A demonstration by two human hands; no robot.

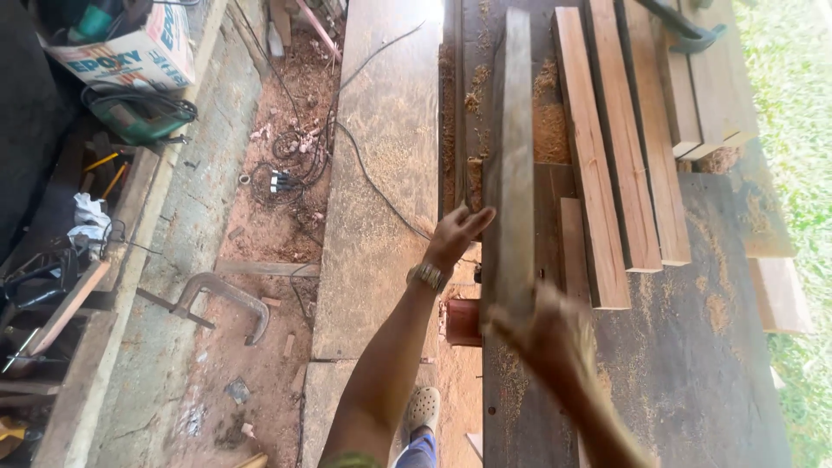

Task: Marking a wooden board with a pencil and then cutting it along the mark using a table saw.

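Open-sided workshop with a sawdust-strewn earth floor (260, 225) on the left and grass at the far right edge. Dark table (693, 364) runs near to far through the right half of the view, dusted with shavings.

Item in hand: one long grey-brown plank (511, 165), standing on its narrow edge, its long axis running straight away from the person, near end low and far end reaching toward the top of the view. It sits at the left margin of the table, just left of three reddish planks (620, 147) lying flat side by side.

Left hand (455, 236): pressed against the plank's left face about midway along, fingers extended and flat rather than curled; a steadying contact, not a closed grasp. A band is worn at the wrist.

Right hand (542, 334): at the plank's near end, blurred by motion. It appears to be at or under that end, but whether its fingers are closed around the wood cannot be told.

Relation noted: the plank lies between the two hands, left hand farther along its length, right hand nearer the body.

Surroundings: a large metal clamp (221, 299) on the floor, tangled cable (290, 165) beyond it, a cardboard box (130, 43) at far left.
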